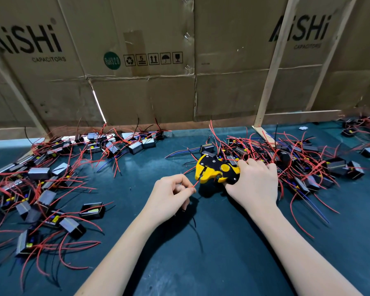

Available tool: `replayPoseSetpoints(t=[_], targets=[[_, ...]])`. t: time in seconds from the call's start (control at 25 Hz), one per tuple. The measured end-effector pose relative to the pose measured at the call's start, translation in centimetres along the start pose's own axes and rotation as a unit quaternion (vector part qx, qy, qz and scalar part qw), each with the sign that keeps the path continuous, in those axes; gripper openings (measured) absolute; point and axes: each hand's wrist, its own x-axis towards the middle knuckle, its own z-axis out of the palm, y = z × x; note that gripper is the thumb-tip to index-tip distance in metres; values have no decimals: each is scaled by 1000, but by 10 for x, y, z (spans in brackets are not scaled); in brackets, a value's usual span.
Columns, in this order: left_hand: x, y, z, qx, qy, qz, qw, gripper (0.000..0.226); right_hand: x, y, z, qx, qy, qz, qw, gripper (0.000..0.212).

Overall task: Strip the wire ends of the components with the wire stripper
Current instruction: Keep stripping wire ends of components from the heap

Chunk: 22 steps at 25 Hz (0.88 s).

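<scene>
My right hand (255, 182) grips the handles of a yellow and black wire stripper (216, 169), its jaws pointing left just above the dark green table (201, 263). My left hand (171, 195) pinches a thin red wire (195, 184) between thumb and fingers, and the wire's end reaches into the stripper's jaws. The component that this wire belongs to is hidden under my left hand. Black box-shaped components with red, blue and black wires lie in a pile at the left (41, 189) and in another pile behind my right hand (297, 159).
A wall of brown cardboard cartons (137, 60) with wooden battens closes the table's far edge. More wired components lie at the far right (363, 129) and along the back (124, 144). Loose wires trail across the mat on both sides of my arms.
</scene>
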Motion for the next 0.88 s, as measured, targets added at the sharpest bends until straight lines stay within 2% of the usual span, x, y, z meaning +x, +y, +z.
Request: replayPoseSetpoints(t=[0.2, 0.36, 0.44, 0.56, 0.68, 0.8, 0.88], targets=[[-1, -1, -3, 4, -11, 16, 1000, 15, 2, 0, -1, -18, -38, -10, 999, 38], [-2, -2, -4, 13, -12, 29, 999, 13, 3, -1, -1, -34, -60, 23, 997, 48], [-3, -3, -5, 1, -12, 33, 999, 10, 2, -2, -1, -13, -40, 14, 999, 46], [-3, -5, -8, -18, -24, 55, 998, 13, -1, 3, 3, 3, -1, 8, 1000, 53], [0, -5, -22, -52, -117, 69, 989, 14, -1, 10, 6, 12, 7, 31, 999, 52], [-2, -6, -45, -91, -242, 15, 966, 15, -1, 13, 9, 24, 18, 36, 999, 49], [-4, -10, -57, -67, -296, 8, 953, 24, -1, 13, 9, 29, 16, 37, 999, 49]])
